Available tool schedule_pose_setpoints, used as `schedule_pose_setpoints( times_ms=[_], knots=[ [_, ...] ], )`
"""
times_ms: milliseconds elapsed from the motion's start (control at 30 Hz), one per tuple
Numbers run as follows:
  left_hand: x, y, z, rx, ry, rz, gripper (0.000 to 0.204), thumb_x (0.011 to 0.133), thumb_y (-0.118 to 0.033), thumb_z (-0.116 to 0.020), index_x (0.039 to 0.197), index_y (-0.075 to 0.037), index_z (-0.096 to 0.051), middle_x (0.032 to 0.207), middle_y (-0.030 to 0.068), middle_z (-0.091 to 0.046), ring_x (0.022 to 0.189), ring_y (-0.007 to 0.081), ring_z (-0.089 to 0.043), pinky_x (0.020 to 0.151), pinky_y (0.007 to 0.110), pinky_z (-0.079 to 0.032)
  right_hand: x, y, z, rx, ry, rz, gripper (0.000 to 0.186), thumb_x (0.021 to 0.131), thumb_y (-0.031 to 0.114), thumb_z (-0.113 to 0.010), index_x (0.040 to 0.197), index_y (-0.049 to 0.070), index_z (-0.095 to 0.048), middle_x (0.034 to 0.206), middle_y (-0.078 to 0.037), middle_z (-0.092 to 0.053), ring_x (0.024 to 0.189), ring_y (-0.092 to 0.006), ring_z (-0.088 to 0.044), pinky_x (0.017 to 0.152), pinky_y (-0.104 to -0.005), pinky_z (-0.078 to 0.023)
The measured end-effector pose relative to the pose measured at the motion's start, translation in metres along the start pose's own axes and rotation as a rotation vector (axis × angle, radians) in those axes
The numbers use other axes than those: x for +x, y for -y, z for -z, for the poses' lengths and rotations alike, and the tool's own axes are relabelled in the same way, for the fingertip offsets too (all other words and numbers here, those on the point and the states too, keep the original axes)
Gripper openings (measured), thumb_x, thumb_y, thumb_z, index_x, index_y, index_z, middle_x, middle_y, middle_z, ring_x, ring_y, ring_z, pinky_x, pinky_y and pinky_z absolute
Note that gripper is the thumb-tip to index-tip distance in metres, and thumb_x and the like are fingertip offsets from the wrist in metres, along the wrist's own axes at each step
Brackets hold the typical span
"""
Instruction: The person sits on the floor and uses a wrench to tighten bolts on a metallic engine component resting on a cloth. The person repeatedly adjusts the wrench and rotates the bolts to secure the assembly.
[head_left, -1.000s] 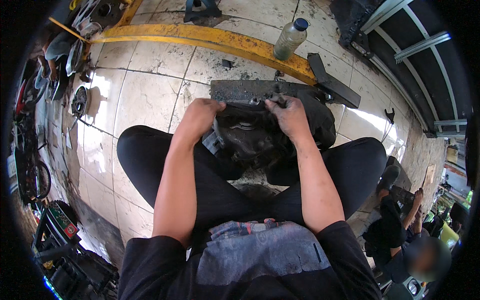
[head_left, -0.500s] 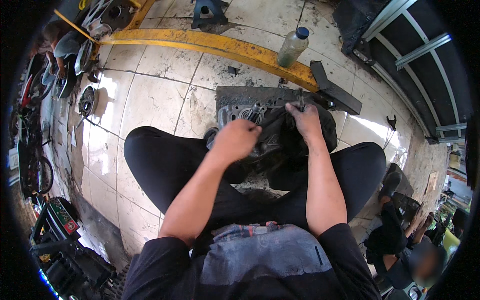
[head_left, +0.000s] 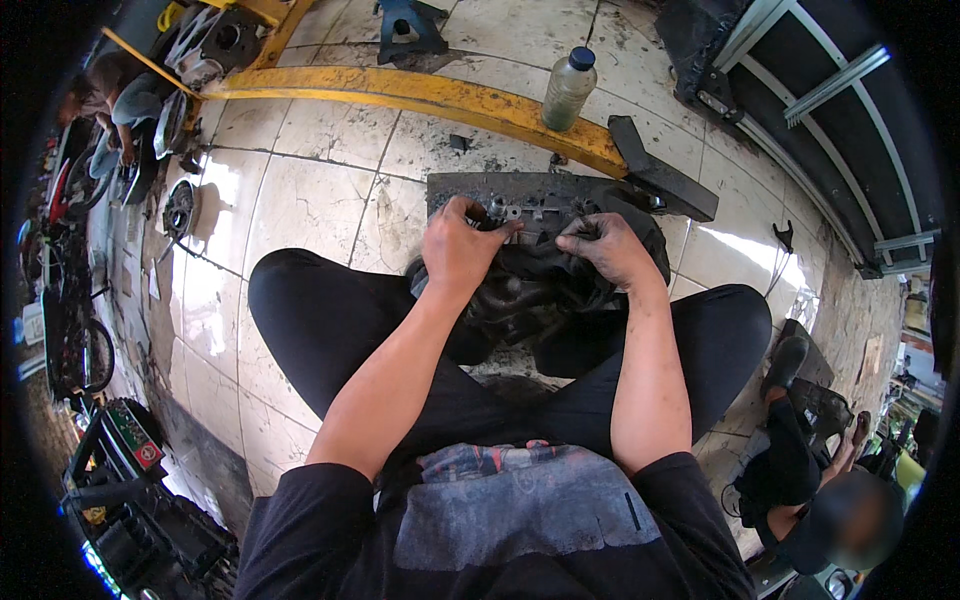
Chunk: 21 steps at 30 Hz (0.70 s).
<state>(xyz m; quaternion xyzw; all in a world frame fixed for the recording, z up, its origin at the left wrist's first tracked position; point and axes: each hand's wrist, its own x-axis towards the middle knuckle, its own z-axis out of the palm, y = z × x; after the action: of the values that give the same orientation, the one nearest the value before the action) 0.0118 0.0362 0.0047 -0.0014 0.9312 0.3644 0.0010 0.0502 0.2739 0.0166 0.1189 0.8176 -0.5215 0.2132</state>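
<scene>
On the floor between my bent legs, a dark, greasy metal engine part [head_left: 541, 222] rests on a black board [head_left: 575, 188]. Black cloth [head_left: 525, 268] is bunched over its near side and hides much of it. My left hand [head_left: 458, 245] is closed at the part's left side, thumb and fingertips drawn together at the edge of the cloth. Dirty with grease, my right hand [head_left: 612, 250] pinches a fold of the same cloth on the right. A small bright metal fitting [head_left: 514, 212] shows just beyond my left thumb.
A yellow metal beam [head_left: 400, 97] crosses the floor ahead, ending in a black bar [head_left: 665, 180]. Beside it stands a blue-capped bottle [head_left: 569, 92]. A blue stand [head_left: 412, 30] is farther off. Other people sit far left and at right [head_left: 790, 460].
My left hand has moved up and left, onto the metal part's far side. My right hand has lowered slightly; the thin upright piece above its thumb no longer shows. The cloth has shifted over the part.
</scene>
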Motion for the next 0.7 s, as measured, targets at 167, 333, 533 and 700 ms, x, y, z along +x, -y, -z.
schedule_pose_setpoints(
  times_ms=[167,333,533,700],
  knots=[
    [-0.008,0.0,-0.009,0.019,-0.104,0.064,0.046,0.069,-0.037,-0.096,0.089,-0.002,-0.074,0.088,0.018,-0.075,0.085,0.0365,-0.073,0.075,0.042,-0.056,0.002,-0.008,-0.002,0.021,-0.01,0.01,0.03,0.084,0.029,-0.086,0.095,0.001,-0.078,0.084,-0.01,-0.074,0.081,-0.0194,-0.067,0.084,-0.0357,-0.052],
    [-0.011,0.006,-0.014,0.068,-0.196,-0.053,0.043,0.071,-0.036,-0.094,0.088,-0.002,-0.074,0.088,0.0187,-0.075,0.086,0.0386,-0.073,0.077,0.044,-0.055,0.003,-0.007,-0.003,0.027,0.016,-0.027,0.035,0.083,0.033,-0.086,0.097,0.002,-0.078,0.091,-0.015,-0.076,0.088,-0.0251,-0.071,0.089,-0.0386,-0.053],
    [0.0,0.016,0.0,-0.015,0.039,-0.136,0.043,0.074,-0.03,-0.092,0.095,0.003,-0.073,0.092,0.0211,-0.075,0.089,0.0398,-0.073,0.079,0.043,-0.055,-0.002,0.0,-0.002,0.018,-0.004,-0.011,0.035,0.082,0.033,-0.087,0.099,0.004,-0.079,0.094,-0.014,-0.077,0.091,-0.0258,-0.072,0.091,-0.0386,-0.053],
    [0.016,0.025,0.012,-0.1,0.249,-0.201,0.043,0.076,-0.025,-0.09,0.106,0.003,-0.076,0.097,0.0232,-0.075,0.095,0.042,-0.071,0.085,0.046,-0.055,0.002,0.0,-0.005,-0.004,0.028,0.044,0.038,0.08,0.033,-0.089,0.104,0.004,-0.08,0.099,-0.014,-0.079,0.092,-0.0264,-0.073,0.092,-0.0393,-0.053]
  ],
)
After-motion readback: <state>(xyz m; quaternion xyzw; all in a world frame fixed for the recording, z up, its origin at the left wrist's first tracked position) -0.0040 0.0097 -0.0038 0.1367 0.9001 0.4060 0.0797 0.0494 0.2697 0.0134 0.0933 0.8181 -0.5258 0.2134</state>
